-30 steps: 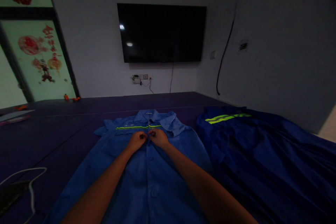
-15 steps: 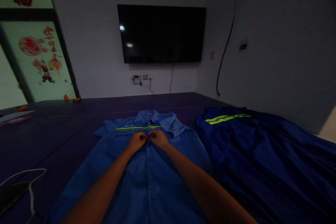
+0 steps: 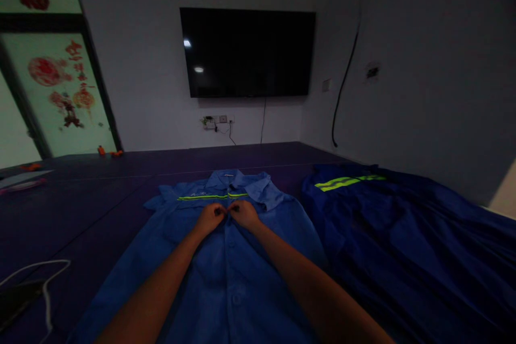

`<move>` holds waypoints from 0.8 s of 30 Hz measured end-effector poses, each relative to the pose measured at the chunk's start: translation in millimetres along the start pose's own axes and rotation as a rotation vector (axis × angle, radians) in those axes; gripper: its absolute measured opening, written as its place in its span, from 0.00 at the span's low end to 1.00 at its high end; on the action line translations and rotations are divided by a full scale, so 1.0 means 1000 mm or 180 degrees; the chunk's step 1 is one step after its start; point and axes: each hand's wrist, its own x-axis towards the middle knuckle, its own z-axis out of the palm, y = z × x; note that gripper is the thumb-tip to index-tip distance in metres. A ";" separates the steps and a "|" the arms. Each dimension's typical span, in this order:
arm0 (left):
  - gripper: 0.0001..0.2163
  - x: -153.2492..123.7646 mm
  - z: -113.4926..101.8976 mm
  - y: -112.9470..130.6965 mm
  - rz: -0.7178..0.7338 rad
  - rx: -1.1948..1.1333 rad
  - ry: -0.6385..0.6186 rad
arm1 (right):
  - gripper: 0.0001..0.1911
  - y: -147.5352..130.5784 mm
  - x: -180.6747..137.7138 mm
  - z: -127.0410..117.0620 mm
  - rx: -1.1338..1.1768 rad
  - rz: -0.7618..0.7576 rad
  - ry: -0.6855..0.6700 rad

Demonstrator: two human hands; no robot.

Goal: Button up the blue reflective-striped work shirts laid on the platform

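A blue work shirt (image 3: 258, 274) with a yellow-green stripe across the chest lies spread out before me, its collar pointing away. Just below the stripe, my left hand (image 3: 211, 217) pinches the left side of the front opening. My right hand (image 3: 244, 214) pinches the facing edge, and the fingertips of both hands nearly meet at the middle. Whatever small part of the placket sits between the fingers is hidden. Lower on the placket a button (image 3: 236, 300) shows, with a fainter one above it.
A darker blue garment (image 3: 387, 242) with a bright stripe lies right of the shirt on the purple surface (image 3: 108, 193). At the lower left are a white cable (image 3: 47, 295) and a dark flat object (image 3: 20, 301). A television (image 3: 250, 54) hangs on the wall.
Almost nothing differs. Both hands keep their pinch at the same spot on the shirt's front, and the garments lie as before.
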 end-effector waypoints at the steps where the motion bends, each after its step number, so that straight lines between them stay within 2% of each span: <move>1: 0.07 0.000 0.000 0.000 0.0006 0.0004 -0.0003 | 0.10 0.000 0.000 0.000 -0.0011 0.0004 -0.0001; 11: 0.06 -0.004 -0.003 0.008 0.0041 0.0024 -0.0011 | 0.10 -0.001 0.001 0.000 -0.0022 0.0008 0.0044; 24: 0.06 -0.003 -0.001 0.006 0.0060 -0.0002 -0.0029 | 0.10 0.001 0.002 0.001 0.0013 0.0024 0.0068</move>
